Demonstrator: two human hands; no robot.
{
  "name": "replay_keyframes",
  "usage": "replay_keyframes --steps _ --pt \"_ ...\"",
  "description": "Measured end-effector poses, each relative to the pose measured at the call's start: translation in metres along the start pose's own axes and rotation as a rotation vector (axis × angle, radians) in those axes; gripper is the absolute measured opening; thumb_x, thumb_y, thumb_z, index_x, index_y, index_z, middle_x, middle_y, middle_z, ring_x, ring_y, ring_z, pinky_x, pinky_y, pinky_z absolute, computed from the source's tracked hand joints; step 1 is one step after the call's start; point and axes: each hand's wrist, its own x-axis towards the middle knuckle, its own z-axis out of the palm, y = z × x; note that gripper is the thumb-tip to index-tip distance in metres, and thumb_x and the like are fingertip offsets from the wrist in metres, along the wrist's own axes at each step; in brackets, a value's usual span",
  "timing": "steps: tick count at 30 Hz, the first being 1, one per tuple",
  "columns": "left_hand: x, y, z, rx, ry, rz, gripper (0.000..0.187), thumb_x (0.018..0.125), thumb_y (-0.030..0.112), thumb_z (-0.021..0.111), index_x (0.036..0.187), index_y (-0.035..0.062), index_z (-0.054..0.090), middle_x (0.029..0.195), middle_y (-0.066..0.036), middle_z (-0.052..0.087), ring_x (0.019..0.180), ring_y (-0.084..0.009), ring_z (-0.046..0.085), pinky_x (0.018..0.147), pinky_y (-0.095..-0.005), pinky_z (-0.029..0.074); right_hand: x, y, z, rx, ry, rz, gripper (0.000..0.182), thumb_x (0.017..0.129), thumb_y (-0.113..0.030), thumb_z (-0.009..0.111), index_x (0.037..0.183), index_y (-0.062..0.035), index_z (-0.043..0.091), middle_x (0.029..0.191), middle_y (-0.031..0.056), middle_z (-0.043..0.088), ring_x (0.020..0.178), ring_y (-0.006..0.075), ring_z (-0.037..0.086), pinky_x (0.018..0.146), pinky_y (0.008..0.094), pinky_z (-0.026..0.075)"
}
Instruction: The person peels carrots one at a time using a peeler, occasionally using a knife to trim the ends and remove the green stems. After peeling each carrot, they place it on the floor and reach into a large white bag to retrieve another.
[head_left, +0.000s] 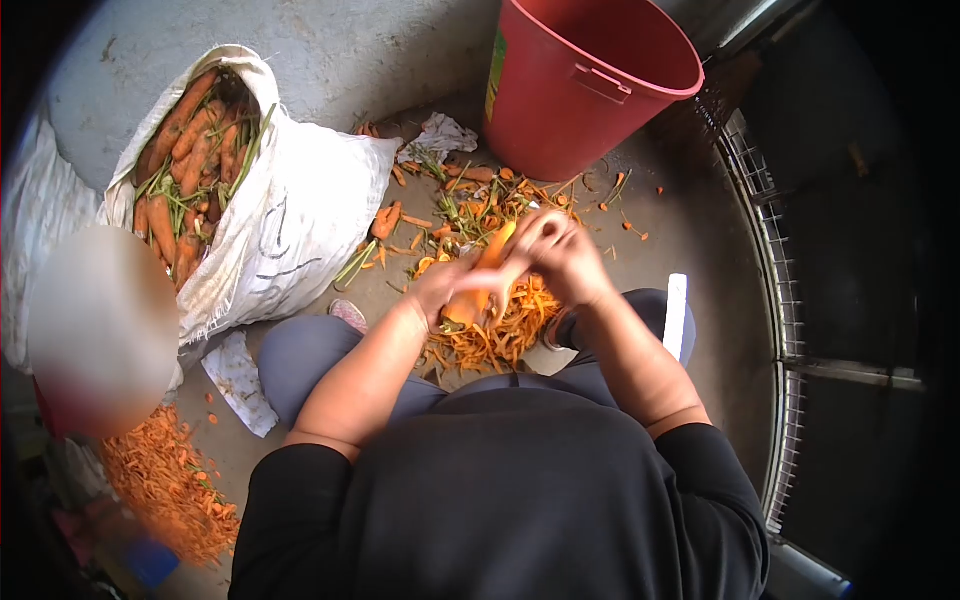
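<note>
My left hand [438, 292] is closed around a carrot [490, 256], which is held at a slant above the floor and partly peeled to bright orange. In my closed right hand [572, 262] is a pale pinkish Y-shaped peeler [512, 270], its forked head lying across the carrot. Motion blurs the peeler and the fingers a little, and the blade does not show clearly. Below both hands, between my feet, lies a heap of carrot peelings [500, 340].
A white sack [310, 195] full of unpeeled carrots [195, 150] lies open at left. Ahead stands a red bin [570, 110]. Scraps and green stems [470, 205] litter the floor before it. Another peelings pile [170, 480] is at lower left, beside a blurred round shape. Metal grating [780, 260] runs along the right.
</note>
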Motion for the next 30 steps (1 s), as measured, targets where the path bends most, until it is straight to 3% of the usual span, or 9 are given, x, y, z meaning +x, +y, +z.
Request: replay_keyframes --steps 2,4,6,9,12,18,23,26,30 --pt "-0.002 0.009 -0.001 -0.335 -0.428 -0.104 0.044 0.091 0.035 0.038 0.113 -0.0016 0.048 0.094 -0.012 0.059 0.084 -0.0182 0.059 0.074 -0.0273 0.049 -0.004 0.009 0.014 0.042 -0.133 0.083 0.017 0.077 -0.014 0.064 0.085 -0.0026 0.054 0.074 0.0071 0.059 0.064 0.0153 0.059 0.050 0.0238 0.050" --pt "-0.012 0.017 0.012 -0.007 0.052 -0.152 0.039 0.091 0.031 0.039 0.112 -0.0012 0.049 0.088 -0.010 0.059 0.078 -0.0183 0.059 0.069 -0.0297 0.051 0.011 0.019 -0.015 0.111 -0.040 0.130 0.016 0.078 -0.013 0.063 0.086 -0.0025 0.054 0.074 0.0077 0.058 0.064 0.0156 0.059 0.051 0.0237 0.050" --pt "-0.008 0.007 0.005 -0.127 0.053 -0.198 0.044 0.090 0.039 0.038 0.113 0.0022 0.048 0.084 -0.012 0.057 0.067 -0.0180 0.059 0.049 -0.0293 0.051 0.033 0.016 -0.059 0.057 0.228 -0.006 0.013 0.078 -0.010 0.060 0.087 -0.0029 0.054 0.075 0.0076 0.058 0.065 0.0166 0.060 0.052 0.0233 0.050" --pt "-0.011 0.008 0.004 -0.121 -0.050 -0.253 0.047 0.090 0.042 0.036 0.114 0.0033 0.047 0.085 -0.011 0.056 0.064 -0.0173 0.057 0.049 -0.0287 0.051 0.045 0.003 -0.113 -0.102 0.726 -0.001 0.010 0.080 -0.011 0.059 0.085 -0.0064 0.051 0.077 0.0077 0.059 0.067 0.0159 0.058 0.057 0.0260 0.050" --pt "-0.007 0.007 0.001 -0.169 -0.060 -0.206 0.048 0.089 0.044 0.036 0.115 0.0040 0.047 0.084 -0.010 0.054 0.062 -0.0162 0.054 0.049 -0.0277 0.051 0.031 0.009 -0.122 -0.005 0.814 -0.031 0.007 0.083 -0.011 0.055 0.085 -0.0062 0.051 0.081 0.0071 0.057 0.066 0.0160 0.056 0.059 0.0257 0.049" --pt "-0.019 0.017 0.027 -0.183 -0.150 -0.176 0.053 0.084 0.046 0.048 0.119 0.0065 0.042 0.097 -0.011 0.055 0.063 -0.0141 0.055 0.052 -0.0264 0.050 -0.037 0.024 -0.023 -1.115 0.216 -0.561 0.023 0.072 0.000 0.060 0.094 -0.0018 0.055 0.089 0.0141 0.056 0.079 0.0262 0.058 0.067 0.0308 0.047" --pt "-0.025 0.014 0.036 -0.160 -0.236 -0.107 0.049 0.081 0.039 0.056 0.115 0.0046 0.045 0.099 -0.011 0.054 0.063 -0.0140 0.057 0.052 -0.0258 0.050 -0.096 -0.008 0.003 -1.080 -0.144 -0.405 0.036 0.065 -0.003 0.068 0.098 -0.0053 0.056 0.105 0.0138 0.053 0.090 0.0307 0.055 0.074 0.0369 0.047" --pt "-0.030 0.016 0.044 -0.099 -0.283 -0.057 0.046 0.078 0.028 0.063 0.112 0.0011 0.047 0.099 -0.011 0.054 0.063 -0.0135 0.057 0.054 -0.0238 0.050 -0.129 -0.023 -0.013 -1.388 0.136 -0.354 0.039 0.065 -0.013 0.071 0.099 -0.0038 0.053 0.099 0.0143 0.051 0.088 0.0324 0.054 0.074 0.0391 0.046" --pt "-0.036 0.017 0.046 0.074 -0.229 0.027 0.047 0.074 0.016 0.067 0.114 -0.0008 0.047 0.100 -0.007 0.055 0.073 -0.0116 0.057 0.064 -0.0227 0.049 -0.178 -0.035 -0.051 -1.786 0.705 0.200 0.045 0.065 -0.029 0.071 0.092 -0.0009 0.050 0.102 0.0161 0.050 0.089 0.0316 0.053 0.075 0.0380 0.045"
